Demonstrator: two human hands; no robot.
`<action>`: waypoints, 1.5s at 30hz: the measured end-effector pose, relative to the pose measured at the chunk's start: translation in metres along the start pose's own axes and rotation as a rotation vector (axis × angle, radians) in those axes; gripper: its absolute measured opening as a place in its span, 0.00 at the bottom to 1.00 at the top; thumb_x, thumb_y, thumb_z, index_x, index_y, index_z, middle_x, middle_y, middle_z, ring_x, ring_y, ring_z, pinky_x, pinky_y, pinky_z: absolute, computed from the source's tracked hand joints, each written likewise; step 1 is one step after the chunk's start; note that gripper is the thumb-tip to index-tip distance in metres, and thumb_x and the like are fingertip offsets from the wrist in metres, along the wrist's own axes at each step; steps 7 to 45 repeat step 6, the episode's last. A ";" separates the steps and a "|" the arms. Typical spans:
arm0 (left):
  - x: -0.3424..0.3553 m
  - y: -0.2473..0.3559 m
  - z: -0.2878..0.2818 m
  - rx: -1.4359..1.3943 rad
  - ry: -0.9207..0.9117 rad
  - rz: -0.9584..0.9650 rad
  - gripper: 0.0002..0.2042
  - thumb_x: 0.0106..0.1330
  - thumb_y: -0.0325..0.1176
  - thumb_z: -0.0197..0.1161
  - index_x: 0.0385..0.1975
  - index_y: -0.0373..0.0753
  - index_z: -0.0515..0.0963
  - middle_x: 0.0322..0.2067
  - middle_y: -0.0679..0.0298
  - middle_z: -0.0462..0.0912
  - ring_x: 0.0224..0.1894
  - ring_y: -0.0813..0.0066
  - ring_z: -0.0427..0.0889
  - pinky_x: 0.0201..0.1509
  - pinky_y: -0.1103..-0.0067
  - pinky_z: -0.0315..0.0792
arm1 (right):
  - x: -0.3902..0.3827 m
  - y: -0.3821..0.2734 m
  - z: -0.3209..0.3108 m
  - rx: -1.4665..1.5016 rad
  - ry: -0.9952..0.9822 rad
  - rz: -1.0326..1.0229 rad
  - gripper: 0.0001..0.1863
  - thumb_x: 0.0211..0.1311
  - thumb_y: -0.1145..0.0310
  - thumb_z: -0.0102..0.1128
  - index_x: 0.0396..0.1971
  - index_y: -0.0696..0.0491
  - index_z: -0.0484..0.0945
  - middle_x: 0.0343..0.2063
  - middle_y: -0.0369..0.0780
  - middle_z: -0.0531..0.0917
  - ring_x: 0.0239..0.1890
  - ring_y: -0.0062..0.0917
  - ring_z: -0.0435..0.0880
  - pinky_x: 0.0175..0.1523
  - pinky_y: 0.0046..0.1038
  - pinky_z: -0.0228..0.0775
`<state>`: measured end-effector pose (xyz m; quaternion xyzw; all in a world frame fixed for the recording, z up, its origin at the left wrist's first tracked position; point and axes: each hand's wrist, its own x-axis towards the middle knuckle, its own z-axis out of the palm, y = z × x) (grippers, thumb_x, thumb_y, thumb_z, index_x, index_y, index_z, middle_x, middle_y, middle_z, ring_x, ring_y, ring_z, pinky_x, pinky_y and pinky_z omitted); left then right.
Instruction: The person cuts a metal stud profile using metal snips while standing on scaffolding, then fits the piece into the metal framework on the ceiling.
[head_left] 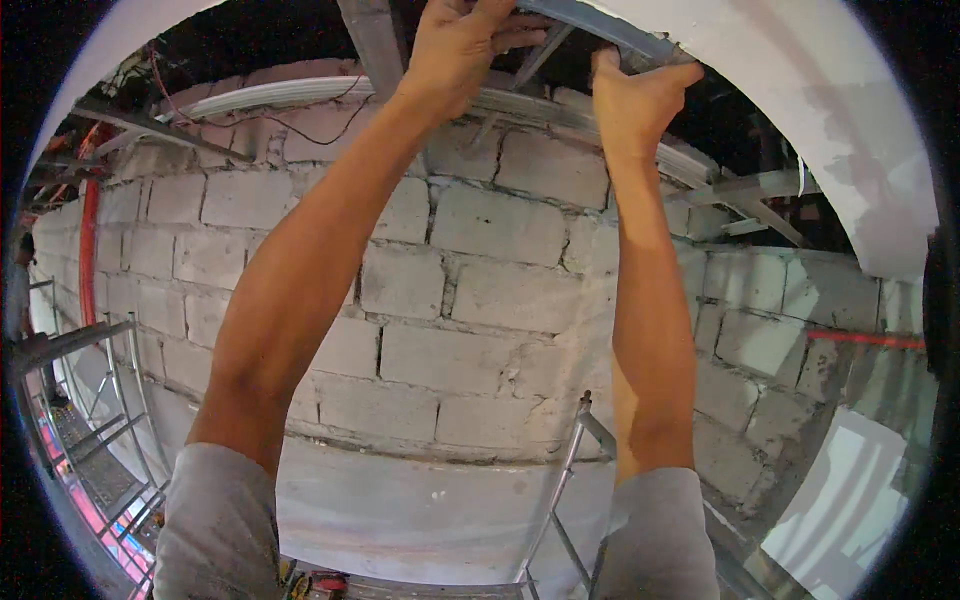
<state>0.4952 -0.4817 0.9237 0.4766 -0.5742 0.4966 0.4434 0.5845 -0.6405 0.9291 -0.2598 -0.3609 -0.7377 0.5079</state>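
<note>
Both my arms reach up to a grey metal channel (598, 24) that runs along the edge of a white ceiling panel (800, 100). My left hand (455, 55) grips near the channel's left part; its fingertips are partly cut off by the top of the view. My right hand (637, 100) holds the channel from below close to its right end, thumb and forefinger on either side of it. Behind my left hand a metal ceiling bar (374, 45) slants down from the dark opening.
A grey block wall (500, 230) stands ahead, with metal framing and a loose wire (315, 140) above it. Scaffold frames (120, 390) stand at the left, near a person (18, 285) and a red pipe (88, 240). Another scaffold rail (562, 480) rises below my arms; a red tool (328, 580) lies low.
</note>
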 end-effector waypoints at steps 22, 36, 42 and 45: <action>-0.001 -0.010 -0.002 -0.036 0.064 -0.027 0.33 0.68 0.50 0.65 0.64 0.37 0.60 0.55 0.47 0.77 0.54 0.50 0.81 0.55 0.58 0.78 | -0.007 0.001 -0.002 0.101 -0.062 0.079 0.40 0.49 0.66 0.74 0.57 0.65 0.59 0.50 0.58 0.79 0.53 0.50 0.81 0.64 0.39 0.67; -0.001 -0.010 -0.002 -0.036 0.064 -0.027 0.33 0.68 0.50 0.65 0.64 0.37 0.60 0.55 0.47 0.77 0.54 0.50 0.81 0.55 0.58 0.78 | -0.007 0.001 -0.002 0.101 -0.062 0.079 0.40 0.49 0.66 0.74 0.57 0.65 0.59 0.50 0.58 0.79 0.53 0.50 0.81 0.64 0.39 0.67; -0.001 -0.010 -0.002 -0.036 0.064 -0.027 0.33 0.68 0.50 0.65 0.64 0.37 0.60 0.55 0.47 0.77 0.54 0.50 0.81 0.55 0.58 0.78 | -0.007 0.001 -0.002 0.101 -0.062 0.079 0.40 0.49 0.66 0.74 0.57 0.65 0.59 0.50 0.58 0.79 0.53 0.50 0.81 0.64 0.39 0.67; -0.001 -0.010 -0.002 -0.036 0.064 -0.027 0.33 0.68 0.50 0.65 0.64 0.37 0.60 0.55 0.47 0.77 0.54 0.50 0.81 0.55 0.58 0.78 | -0.007 0.001 -0.002 0.101 -0.062 0.079 0.40 0.49 0.66 0.74 0.57 0.65 0.59 0.50 0.58 0.79 0.53 0.50 0.81 0.64 0.39 0.67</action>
